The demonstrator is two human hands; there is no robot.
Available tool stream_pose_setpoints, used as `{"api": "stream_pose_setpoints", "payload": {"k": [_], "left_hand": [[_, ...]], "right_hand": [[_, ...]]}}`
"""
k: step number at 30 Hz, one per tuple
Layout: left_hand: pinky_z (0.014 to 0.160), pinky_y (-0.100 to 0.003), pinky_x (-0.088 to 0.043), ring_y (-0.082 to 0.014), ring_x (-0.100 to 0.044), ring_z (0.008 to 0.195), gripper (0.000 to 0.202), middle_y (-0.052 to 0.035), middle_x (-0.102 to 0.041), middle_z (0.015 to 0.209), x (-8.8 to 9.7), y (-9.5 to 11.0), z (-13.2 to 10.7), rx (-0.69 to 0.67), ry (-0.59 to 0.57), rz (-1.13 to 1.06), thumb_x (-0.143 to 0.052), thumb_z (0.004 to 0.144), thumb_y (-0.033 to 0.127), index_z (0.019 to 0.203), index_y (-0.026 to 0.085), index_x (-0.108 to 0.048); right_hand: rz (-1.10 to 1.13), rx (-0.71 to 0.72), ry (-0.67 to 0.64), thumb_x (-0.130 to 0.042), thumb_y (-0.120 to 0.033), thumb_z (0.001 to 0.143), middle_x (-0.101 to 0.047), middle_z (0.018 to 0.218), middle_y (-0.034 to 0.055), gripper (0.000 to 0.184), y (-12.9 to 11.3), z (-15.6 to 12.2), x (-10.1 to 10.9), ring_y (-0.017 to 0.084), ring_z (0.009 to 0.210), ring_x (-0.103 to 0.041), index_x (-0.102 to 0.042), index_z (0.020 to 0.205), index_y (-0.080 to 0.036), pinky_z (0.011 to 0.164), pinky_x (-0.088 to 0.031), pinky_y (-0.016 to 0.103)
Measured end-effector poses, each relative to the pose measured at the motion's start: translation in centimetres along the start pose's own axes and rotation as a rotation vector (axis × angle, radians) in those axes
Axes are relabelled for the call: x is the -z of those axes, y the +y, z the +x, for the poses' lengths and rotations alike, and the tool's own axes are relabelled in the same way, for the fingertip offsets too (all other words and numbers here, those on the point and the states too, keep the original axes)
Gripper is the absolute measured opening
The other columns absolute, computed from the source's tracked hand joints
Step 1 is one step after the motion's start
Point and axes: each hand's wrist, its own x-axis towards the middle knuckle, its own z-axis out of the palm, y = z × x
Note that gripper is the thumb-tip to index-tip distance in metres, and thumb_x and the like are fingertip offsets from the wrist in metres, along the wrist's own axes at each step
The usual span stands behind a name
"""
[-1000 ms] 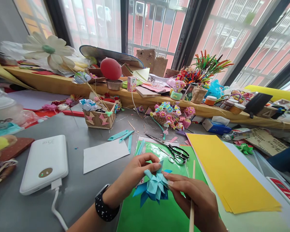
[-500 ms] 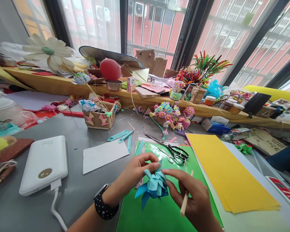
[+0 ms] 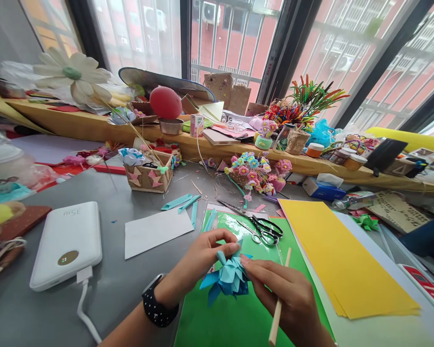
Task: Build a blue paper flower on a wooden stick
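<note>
A folded blue paper flower with pointed petals is held between both hands above a green sheet. My left hand, a watch on its wrist, pinches an upper petal between thumb and fingers. My right hand is closed, with its fingertips on the flower's right side. A thin wooden stick is also tucked in that hand, slanting down toward me. Two pairs of scissors lie beyond the hands, the larger with black handles. The flower's underside is hidden.
To the left are a white card, blue paper strips and a white power bank with a cable. Yellow paper lies on the right. Behind stand a cardboard basket and a bunch of crocheted-looking flowers.
My right-hand fingers have drawn closer together and shifted up along the flower's right side. The flower has turned slightly, and the stick has tilted a little with the hand. The left hand stays nearly still.
</note>
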Motion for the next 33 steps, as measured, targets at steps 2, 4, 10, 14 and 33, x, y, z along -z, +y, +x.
{"api": "stream_pose_setpoints", "payload": {"k": [2,4,10,14,33], "left_hand": [[0.044,-0.019,-0.026,-0.0061,-0.035,0.046,0.021,0.0062,-0.045,0.053,0.1,-0.2,0.2,-0.01,-0.01,0.006,-0.065,0.07,0.034,0.069,0.015,-0.055],[0.047,-0.019,-0.028,-0.0072,-0.038,0.05,0.023,0.0053,-0.046,0.056,0.2,-0.3,0.3,-0.026,-0.016,-0.002,-0.066,0.068,0.035,0.068,0.014,-0.056],[0.05,-0.02,-0.03,-0.0083,-0.039,0.053,0.021,0.0047,-0.046,0.058,0.1,-0.1,0.2,-0.055,-0.012,-0.026,-0.066,0.068,0.033,0.067,0.015,-0.056],[0.055,-0.021,-0.034,-0.0104,-0.044,0.059,0.014,0.0024,-0.05,0.063,0.1,0.5,0.0,-0.222,0.097,0.058,-0.065,0.071,0.027,0.066,0.015,-0.058],[0.069,-0.022,-0.052,-0.0135,-0.064,0.079,0.021,-0.0077,-0.066,0.088,-0.8,-1.3,-1.4,-1.162,0.21,0.792,-0.051,0.081,0.005,0.098,0.016,-0.058]], "right_hand": [[-0.007,0.006,-0.002,-0.051,-0.009,0.081,-0.073,0.079,0.0072,0.025,0.0,0.0,0.0,0.016,0.071,-0.07,-0.067,0.099,-0.017,0.059,-0.058,0.019],[0.011,0.009,0.008,-0.051,-0.009,0.082,-0.073,0.078,0.0067,0.025,-0.1,0.1,0.0,0.015,0.07,-0.07,-0.067,0.1,-0.017,0.059,-0.058,0.018],[0.098,-0.042,0.003,-0.052,-0.009,0.082,-0.073,0.081,0.007,0.023,0.1,0.0,0.0,0.016,0.074,-0.07,-0.067,0.099,-0.018,0.063,-0.058,0.019],[0.051,-0.137,0.047,-0.057,-0.012,0.081,-0.072,0.088,0.0073,0.019,0.6,-0.5,-0.1,0.017,0.079,-0.069,-0.067,0.095,-0.018,0.069,-0.057,0.022],[-0.034,-0.484,0.229,-0.061,-0.027,0.078,-0.052,0.071,-0.0029,0.006,0.5,-1.1,0.0,0.006,0.042,-0.035,-0.059,0.081,-0.021,0.042,-0.036,0.02]]}}
